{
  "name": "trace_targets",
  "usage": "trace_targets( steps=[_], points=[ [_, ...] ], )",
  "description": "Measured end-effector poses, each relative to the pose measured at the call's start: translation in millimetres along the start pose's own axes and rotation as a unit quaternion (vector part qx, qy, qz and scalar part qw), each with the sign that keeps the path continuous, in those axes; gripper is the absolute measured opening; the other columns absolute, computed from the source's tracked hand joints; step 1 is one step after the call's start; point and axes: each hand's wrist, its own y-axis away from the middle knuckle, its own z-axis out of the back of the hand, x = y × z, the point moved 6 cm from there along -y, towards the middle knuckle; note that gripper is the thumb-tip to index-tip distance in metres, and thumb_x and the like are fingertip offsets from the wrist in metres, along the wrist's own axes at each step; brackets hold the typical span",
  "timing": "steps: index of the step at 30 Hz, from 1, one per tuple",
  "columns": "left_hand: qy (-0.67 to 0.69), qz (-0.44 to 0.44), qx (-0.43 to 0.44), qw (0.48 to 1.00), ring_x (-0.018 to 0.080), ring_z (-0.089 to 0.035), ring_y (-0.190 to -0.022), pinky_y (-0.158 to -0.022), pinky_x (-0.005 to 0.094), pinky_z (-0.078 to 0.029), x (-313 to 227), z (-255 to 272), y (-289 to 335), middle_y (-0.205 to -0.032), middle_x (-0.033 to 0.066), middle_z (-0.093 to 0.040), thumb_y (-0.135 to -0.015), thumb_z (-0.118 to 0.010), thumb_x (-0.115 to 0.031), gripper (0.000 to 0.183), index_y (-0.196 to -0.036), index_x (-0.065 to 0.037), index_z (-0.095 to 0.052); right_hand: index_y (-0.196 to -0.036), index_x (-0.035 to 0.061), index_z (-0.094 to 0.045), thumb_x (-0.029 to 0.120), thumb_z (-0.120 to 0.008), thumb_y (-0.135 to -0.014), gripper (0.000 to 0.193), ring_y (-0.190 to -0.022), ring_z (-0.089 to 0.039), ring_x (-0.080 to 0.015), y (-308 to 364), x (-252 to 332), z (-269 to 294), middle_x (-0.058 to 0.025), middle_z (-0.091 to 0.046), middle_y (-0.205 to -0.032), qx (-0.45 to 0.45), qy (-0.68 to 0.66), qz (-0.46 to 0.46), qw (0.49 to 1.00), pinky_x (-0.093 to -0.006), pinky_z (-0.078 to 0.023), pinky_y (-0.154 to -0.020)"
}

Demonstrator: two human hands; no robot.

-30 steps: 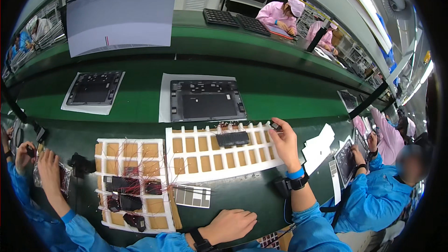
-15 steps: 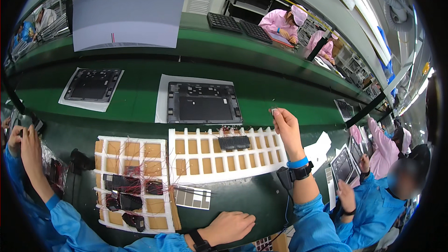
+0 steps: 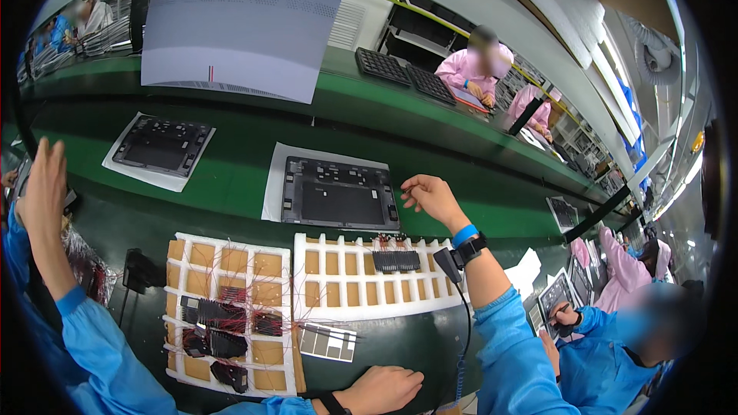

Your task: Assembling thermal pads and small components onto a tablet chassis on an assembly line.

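Right hand: the right hand (image 3: 430,196) hovers with fingers loosely spread and empty, at the 3 o'clock edge of the dark grey panel (image 3: 340,201), close to that corner but whether it touches I cannot tell.
Left hand: the left hand (image 3: 388,388) rests flat, palm down, on the desk (image 3: 231,177) at 6 o'clock, holding nothing.
Panel place: it lies flat on a white sheet (image 3: 275,177) at the middle of the green desk, just beyond the white foam tray (image 3: 361,280).
Panel handling: judged thin, stiff and light, with small fittings on its face; best taken by opposite long edges, not by the centre, and lifted level so it does not flex.
Wired part: a small black module (image 3: 396,260) with fine red wires sits in the tray at 5 o'clock from the panel; the wires look fragile, so hold the body.
Left tray: a second foam tray (image 3: 227,300) at 7 o'clock carries more black modules.
Neighbour: another person's raised hand (image 3: 42,184) at 9 o'clock.
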Motion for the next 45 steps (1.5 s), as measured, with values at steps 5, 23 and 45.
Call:
trace_targets(
  steps=[5,23,45],
  points=[
    [0.016,-0.013,-0.016,1.000,0.0372,-0.070,-0.079,-0.070,0.0495,-0.056,1.1,2.5,-5.4,-0.077,0.0157,-0.067,-0.092,-0.062,-0.018,0.017,-0.082,-0.004,-0.064,-0.115,-0.0072,-0.069,0.006,-0.058,-0.095,0.027,-0.082,-0.075,-0.0183,-32.6,-26.0,-0.8,-0.0132,-0.076,-0.101,-0.004,-0.152,-0.096,0.984,-0.0321,-0.061,-0.071],
    [0.029,-0.005,0.004,1.000,0.0377,-0.070,-0.077,-0.070,0.0497,-0.055,7.0,-7.1,-1.3,-0.075,0.0173,-0.067,-0.093,-0.061,-0.018,0.018,-0.082,-0.004,-0.066,-0.088,0.0050,-0.081,0.030,-0.073,-0.076,0.029,-0.077,-0.077,-0.0275,-77.5,-4.8,-31.2,-0.0096,-0.075,-0.070,-0.046,0.344,-0.086,0.934,-0.0379,-0.062,-0.083],
    [-0.003,0.005,0.020,1.000,0.0357,-0.070,-0.075,-0.068,0.0485,-0.055,4.5,-6.6,0.9,-0.074,0.0160,-0.068,-0.093,-0.060,-0.020,0.020,-0.082,-0.005,-0.066,-0.127,0.0061,-0.067,0.029,-0.040,-0.100,0.044,-0.117,-0.068,-0.0410,-74.5,16.4,-87.5,-0.0218,-0.071,-0.125,0.091,0.508,-0.029,0.856,-0.0532,-0.053,-0.103]
  ],
)
